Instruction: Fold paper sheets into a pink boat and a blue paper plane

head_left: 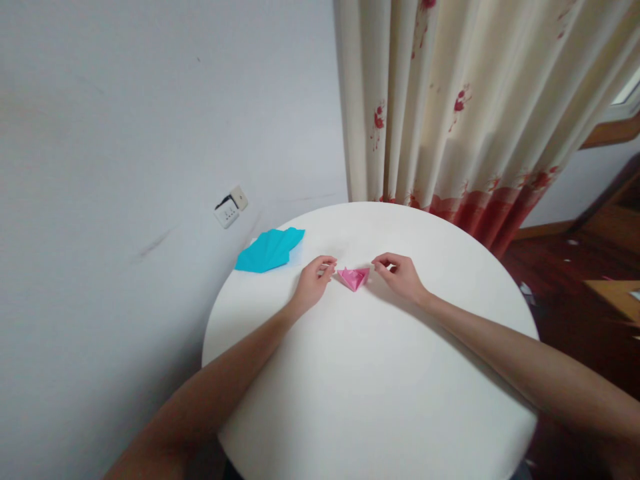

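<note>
A small piece of folded pink paper (355, 280), roughly triangular with its point toward me, lies on the white round table (370, 373). Just left of it is my left hand (313, 281), fingers bent and loosely apart, with nothing visible in them. My right hand (400, 275) hovers by the paper's right corner. Its thumb and index finger curve toward each other with a gap between them. Both hands' fingertips are very close to the paper's corners; I cannot tell if they touch it.
Creased blue paper sheets (270, 252) lie at the table's back left edge. Beside the table rises a white wall (150, 133) with a socket (227, 213). A patterned curtain (450, 120) hangs behind. Scraps lie on the dark red floor (555, 293) at right.
</note>
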### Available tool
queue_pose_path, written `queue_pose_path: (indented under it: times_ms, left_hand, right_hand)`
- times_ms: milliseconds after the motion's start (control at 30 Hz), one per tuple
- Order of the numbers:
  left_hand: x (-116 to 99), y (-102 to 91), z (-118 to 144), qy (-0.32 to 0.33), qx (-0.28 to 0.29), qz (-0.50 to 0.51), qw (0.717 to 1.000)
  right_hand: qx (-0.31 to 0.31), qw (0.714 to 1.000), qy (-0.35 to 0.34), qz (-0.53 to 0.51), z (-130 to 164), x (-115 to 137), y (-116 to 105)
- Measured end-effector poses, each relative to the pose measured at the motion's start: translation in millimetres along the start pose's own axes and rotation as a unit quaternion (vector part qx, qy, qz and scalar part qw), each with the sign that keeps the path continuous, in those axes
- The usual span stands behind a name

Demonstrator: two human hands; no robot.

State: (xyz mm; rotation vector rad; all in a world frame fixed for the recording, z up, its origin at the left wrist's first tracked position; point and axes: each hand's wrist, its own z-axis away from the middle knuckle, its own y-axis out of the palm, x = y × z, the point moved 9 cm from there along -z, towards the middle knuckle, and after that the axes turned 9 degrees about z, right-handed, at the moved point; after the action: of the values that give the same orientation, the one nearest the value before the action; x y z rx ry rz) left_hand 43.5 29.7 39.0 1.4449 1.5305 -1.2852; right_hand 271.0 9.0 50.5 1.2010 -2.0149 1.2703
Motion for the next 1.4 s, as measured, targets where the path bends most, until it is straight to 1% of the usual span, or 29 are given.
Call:
queue_pose_path:
  times_ms: [67,167,267,333,400,500,633,767,967,1100,1200,1400]
  left_hand:
    - [3,0.5,0,-0.001,0.005,-0.008,1.000]
    - [2,6.4,1,0.017,0.036,-0.026,0.999]
    - [-4,17.7,5,0.052,0.094,-0.055,0.993]
    - [-9,25.6,9,0.078,0.138,-0.082,0.984]
    - [-13,31.0,13,0.105,0.169,-0.118,0.973]
    - [-17,34.3,16,0.140,0.190,-0.165,0.958]
    - [-19,37.1,17,0.155,0.203,-0.179,0.950]
    - [-26,40.8,19,0.164,0.209,-0.209,0.941]
    - [-30,44.4,23,0.170,0.213,-0.248,0.929]
    - [-31,43.8,24,0.185,0.208,-0.253,0.927]
    - [-28,42.6,23,0.180,0.208,-0.251,0.928]
    - [-28,45.1,26,0.191,0.221,-0.283,0.913]
  right_hand:
    - [0.003,1.000,-0.012,0.014,0,0,2]
    - [0.027,0.998,-0.048,0.042,2,6,8]
    - [0.070,0.990,-0.094,0.077,7,15,17]
    - [0.102,0.982,-0.122,0.102,11,22,23]
    - [0.124,0.973,-0.150,0.127,15,29,25]
    - [0.145,0.957,-0.187,0.167,21,42,27]
    - [0.164,0.940,-0.217,0.205,27,53,30]
    - [0.167,0.936,-0.224,0.215,28,53,32]
    - [0.167,0.941,-0.229,0.187,26,49,36]
    - [0.182,0.946,-0.213,0.165,25,50,36]
    - [0.187,0.950,-0.196,0.158,24,49,35]
    - [0.186,0.949,-0.168,0.192,20,43,35]
